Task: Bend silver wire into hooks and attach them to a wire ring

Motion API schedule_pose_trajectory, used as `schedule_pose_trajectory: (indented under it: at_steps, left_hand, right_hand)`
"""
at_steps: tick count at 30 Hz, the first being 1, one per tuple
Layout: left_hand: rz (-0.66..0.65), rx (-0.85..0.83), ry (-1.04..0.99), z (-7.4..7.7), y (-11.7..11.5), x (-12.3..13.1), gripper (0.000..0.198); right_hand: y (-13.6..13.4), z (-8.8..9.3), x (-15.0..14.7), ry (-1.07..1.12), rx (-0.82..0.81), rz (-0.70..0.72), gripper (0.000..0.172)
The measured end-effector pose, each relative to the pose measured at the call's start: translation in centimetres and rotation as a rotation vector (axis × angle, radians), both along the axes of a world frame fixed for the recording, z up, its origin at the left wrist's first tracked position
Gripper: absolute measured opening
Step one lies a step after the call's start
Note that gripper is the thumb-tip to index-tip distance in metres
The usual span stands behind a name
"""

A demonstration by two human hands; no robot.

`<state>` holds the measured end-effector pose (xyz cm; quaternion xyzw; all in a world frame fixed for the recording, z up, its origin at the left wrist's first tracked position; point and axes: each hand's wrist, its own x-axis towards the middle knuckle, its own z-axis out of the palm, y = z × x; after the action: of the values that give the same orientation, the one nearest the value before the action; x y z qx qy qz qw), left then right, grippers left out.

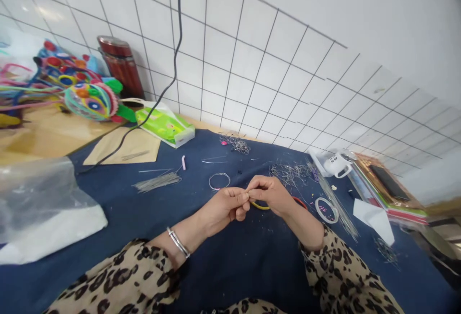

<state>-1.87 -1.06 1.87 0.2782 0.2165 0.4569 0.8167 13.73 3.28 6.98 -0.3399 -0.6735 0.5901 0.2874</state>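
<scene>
My left hand (225,207) and my right hand (271,194) meet fingertip to fingertip over the dark blue cloth (230,256). Both are pinched shut on something thin that is too small to name. A yellow ring (260,205) lies just under my right hand, with a red ring (300,202) partly hidden behind the wrist. A thin wire ring (219,181) lies just beyond my left hand. A silver bangle (177,242) sits on my left wrist.
A bundle of thin wires (157,182) lies to the left, loose wire piles (290,172) beyond. At right are a white ring (326,210), white mug (338,164), paper scrap (374,218), stacked books (389,189). At left are a clear plastic bag (39,199), green packet (165,126), colourful crafts (72,88).
</scene>
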Motion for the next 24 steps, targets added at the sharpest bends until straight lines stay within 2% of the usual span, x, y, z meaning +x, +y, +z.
schedule_pose_trajectory:
  at_steps: [8, 12, 16, 19, 24]
  left_hand:
    - [-0.018, -0.045, 0.071, -0.9, 0.3, -0.1, 0.024]
    - [-0.057, -0.018, 0.087, -0.7, 0.5, -0.3, 0.029]
    - [-0.080, 0.001, 0.194, -0.5, 0.6, -0.4, 0.024]
    - [-0.085, 0.011, 0.257, -0.5, 0.7, -0.5, 0.021]
    - [-0.054, 0.042, 0.305, -0.9, 0.6, -0.3, 0.016]
  right_hand:
    - [1.6, -2.2, 1.0, 0.060, -0.100, 0.048, 0.018]
    - [1.8, -2.5, 1.4, 0.065, -0.081, 0.047, 0.016]
    - [1.8, -2.4, 1.4, 0.034, -0.067, 0.044, 0.015]
    - [1.7, -2.2, 1.4, -0.028, -0.022, 0.040, 0.016]
    - [1.5, -2.3, 1.3, -0.138, 0.169, 0.027, 0.012]
